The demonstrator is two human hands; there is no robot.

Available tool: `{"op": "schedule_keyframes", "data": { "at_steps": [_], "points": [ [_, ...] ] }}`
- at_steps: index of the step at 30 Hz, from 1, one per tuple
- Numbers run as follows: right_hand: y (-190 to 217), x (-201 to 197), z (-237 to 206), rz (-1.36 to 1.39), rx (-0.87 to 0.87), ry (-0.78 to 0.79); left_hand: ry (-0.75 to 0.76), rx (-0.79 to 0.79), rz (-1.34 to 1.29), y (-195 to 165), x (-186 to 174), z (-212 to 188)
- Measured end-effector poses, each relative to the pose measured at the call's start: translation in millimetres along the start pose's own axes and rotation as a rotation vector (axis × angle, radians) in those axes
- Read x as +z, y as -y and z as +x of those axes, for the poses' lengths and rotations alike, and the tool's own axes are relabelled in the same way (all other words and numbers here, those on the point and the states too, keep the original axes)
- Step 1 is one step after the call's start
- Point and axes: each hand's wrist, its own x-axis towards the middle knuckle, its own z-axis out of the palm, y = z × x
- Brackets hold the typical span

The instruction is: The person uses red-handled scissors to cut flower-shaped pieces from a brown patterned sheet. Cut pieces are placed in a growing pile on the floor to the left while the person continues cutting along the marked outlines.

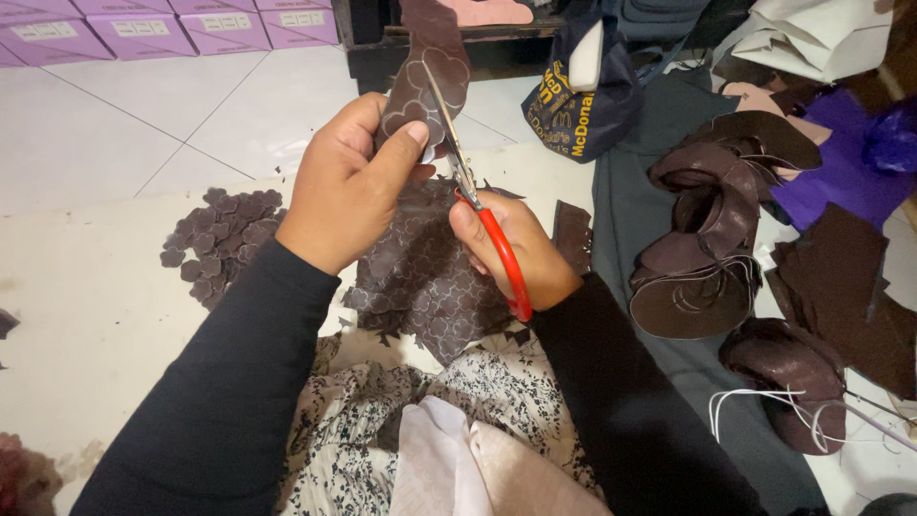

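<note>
Fingers [406, 143] of my left hand [349, 186] pinch a dark brown leather strip marked with heart outlines [425, 81], holding it upright above the floor. My right hand [511, 248] grips red-handled scissors [478, 196], their blades slightly parted against the strip's right edge, just beside my left thumb. Cut brown leather hearts [220, 239] lie heaped on the floor to the left.

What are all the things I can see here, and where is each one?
Leather strip: one, dark brown with drawn outlines, held up at centre.
Scissors: one, red handles, cutting the strip.
Marked leather sheet: one, brown, on the lap.
Cut-out pieces: a pile, brown, on the floor at left.
Boxes: several, purple, top left.
Cut leather stacks: several, dark brown, right.
Bag: one, navy, top centre.
Left hand: holds the strip.
Right hand: holds the scissors.
</note>
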Motion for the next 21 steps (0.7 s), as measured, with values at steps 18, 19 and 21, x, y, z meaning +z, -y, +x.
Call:
{"op": "schedule_keyframes", "data": {
  "at_steps": [18, 19, 21],
  "points": [
    [2, -2, 2, -0.172, 0.006, -0.048, -0.035, -0.090, -0.175, 5, -11, 5],
    [1, 0, 3, -0.178, -0.031, -0.066, -0.039, -0.089, -0.199, 6, -10, 5],
    [-1, 2, 4, -0.180, -0.065, -0.088, -0.045, -0.088, -0.246, 8, -5, 5]
  ]
}}
